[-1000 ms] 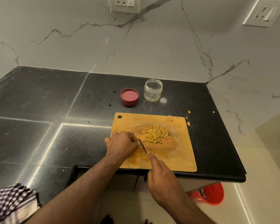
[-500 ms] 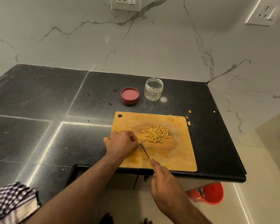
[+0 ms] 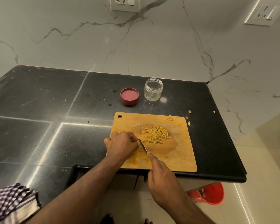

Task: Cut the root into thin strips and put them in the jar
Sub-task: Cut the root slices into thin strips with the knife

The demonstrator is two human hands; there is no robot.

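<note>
A wooden cutting board (image 3: pixel 181 157) lies at the counter's front edge. A pile of yellow root strips (image 3: pixel 156 134) sits in its middle. My left hand (image 3: pixel 121 144) is curled at the board's left side, its fingers bent over a piece of root that is hidden under them. My right hand (image 3: pixel 163 177) grips a small knife (image 3: pixel 142 145), whose blade lies against the left fingertips. Behind the board stands a clear glass jar (image 3: pixel 153 91), open and upright, with its red lid (image 3: pixel 129 96) lying to its left.
The black counter (image 3: pixel 55 126) ends at a marble wall behind and at an edge on the right. Root scraps (image 3: pixel 189 122) lie beside the board's far right corner. A checked cloth (image 3: pixel 10 202) sits at the lower left. A red bucket (image 3: pixel 212 194) stands on the floor.
The knife blade has shifted slightly up and down beside my left fingertips. The strip pile, jar and lid have stayed put.
</note>
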